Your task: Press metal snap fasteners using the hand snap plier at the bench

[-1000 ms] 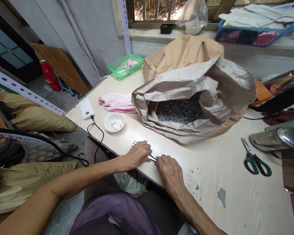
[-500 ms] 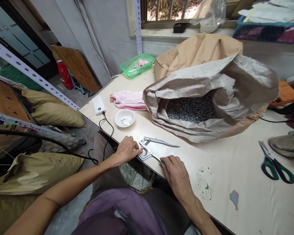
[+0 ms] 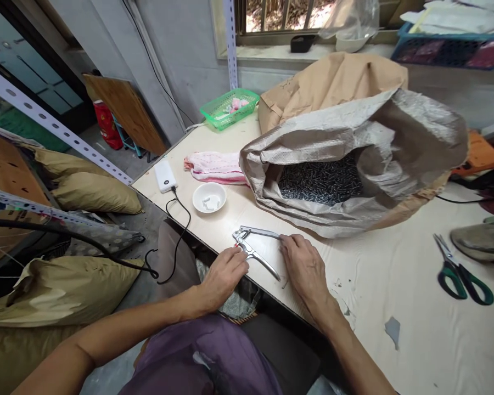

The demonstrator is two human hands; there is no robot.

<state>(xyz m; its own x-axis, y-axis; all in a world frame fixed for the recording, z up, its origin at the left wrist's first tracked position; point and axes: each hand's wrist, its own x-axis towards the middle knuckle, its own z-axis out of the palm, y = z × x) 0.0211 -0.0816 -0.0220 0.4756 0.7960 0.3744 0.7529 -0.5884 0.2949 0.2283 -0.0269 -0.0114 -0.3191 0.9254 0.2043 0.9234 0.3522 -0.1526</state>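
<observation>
A silver plier-like hand tool (image 3: 253, 252) lies on the table near its front edge, its two long handles spread with a spring between them. My left hand (image 3: 225, 274) is closed, with thumb and fingertips pinching the tool's head end beside a small red part. Curled fingers of my right hand (image 3: 304, 262) hold the tip of the upper handle. The lower handle points toward the table edge, with a small thin piece (image 3: 285, 283) beside its end. Behind my left hand stands a small white bowl (image 3: 209, 210) holding a few small pale pieces.
A large open sack (image 3: 313, 142) of small dark metal pieces, like screws or nails, fills the table's back. Around it are a green basket (image 3: 214, 122), pink-striped cloth (image 3: 218, 167), white power bank (image 3: 164, 175) with cable, green-handled scissors (image 3: 456, 274) and a grey scrap (image 3: 393, 331).
My right hand has shifted from the lower handle to the tip of the upper one. My left hand has moved slightly right and toward me, and the tool has turned a little.
</observation>
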